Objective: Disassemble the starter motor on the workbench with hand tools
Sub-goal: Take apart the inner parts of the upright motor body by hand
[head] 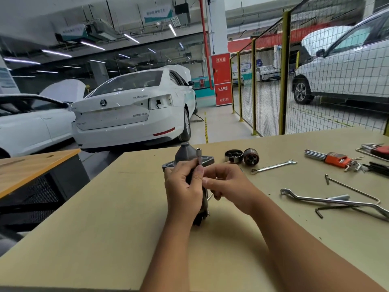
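The grey starter motor housing (185,154) lies on the workbench (105,218) with its flanged nose pointing away from me. My left hand (183,186) grips its dark body, thumb against a slim silver socket tool (199,157) that stands upright beside the flange. My right hand (227,184) is curled around the lower part of that tool, fingertips meeting my left thumb. The rear end of the motor (200,220) shows below my left wrist. A removed round casing (233,155) and the copper-wound armature (251,156) lie further back.
A combination wrench (273,166) lies right of the armature. Further right are an orange hex key set (334,160), loose hex keys (328,208), a long bent wrench (336,200), a thin rod (353,188) and a red tool (376,149). Wire fencing and white cars stand beyond the bench.
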Demonstrator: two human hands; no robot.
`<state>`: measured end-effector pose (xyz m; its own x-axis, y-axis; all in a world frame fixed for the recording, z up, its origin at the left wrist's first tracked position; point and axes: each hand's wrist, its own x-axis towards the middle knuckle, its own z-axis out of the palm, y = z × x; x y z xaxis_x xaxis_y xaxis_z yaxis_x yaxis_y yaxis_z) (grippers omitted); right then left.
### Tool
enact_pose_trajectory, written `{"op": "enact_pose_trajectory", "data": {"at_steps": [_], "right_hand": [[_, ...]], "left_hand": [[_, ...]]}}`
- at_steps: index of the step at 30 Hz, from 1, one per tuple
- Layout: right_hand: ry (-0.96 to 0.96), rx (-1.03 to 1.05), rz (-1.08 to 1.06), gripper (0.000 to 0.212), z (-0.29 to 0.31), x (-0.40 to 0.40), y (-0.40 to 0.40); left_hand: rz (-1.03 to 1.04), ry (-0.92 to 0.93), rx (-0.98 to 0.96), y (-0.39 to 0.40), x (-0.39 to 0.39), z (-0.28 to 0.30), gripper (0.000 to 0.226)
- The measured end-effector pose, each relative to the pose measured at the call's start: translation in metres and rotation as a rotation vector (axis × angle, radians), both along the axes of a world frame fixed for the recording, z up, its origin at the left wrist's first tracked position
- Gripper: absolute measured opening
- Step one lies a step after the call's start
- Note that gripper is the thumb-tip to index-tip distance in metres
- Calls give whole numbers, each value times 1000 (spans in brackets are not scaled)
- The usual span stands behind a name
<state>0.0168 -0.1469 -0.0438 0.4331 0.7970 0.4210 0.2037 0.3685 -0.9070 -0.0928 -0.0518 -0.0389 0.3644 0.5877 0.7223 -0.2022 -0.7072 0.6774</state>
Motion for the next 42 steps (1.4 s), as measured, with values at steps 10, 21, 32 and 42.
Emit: {"op": "enact_pose_trajectory", "data": {"at_steps": [10, 21, 32, 42], "right_hand": [[113, 210, -168, 21, 27, -9, 1], [-993, -296, -281, 14, 120, 4, 3], [-1127, -345, -232, 11, 122, 10, 18], [-1140, -326, -296, 12, 116, 37, 31]], "left_hand": [[-36, -82, -177, -2, -2, 0, 11], [266, 26, -30, -14, -14, -15, 61], [77, 436, -325, -2, -15, -28, 137], [43, 412, -306, 23, 9, -29, 140]]}}
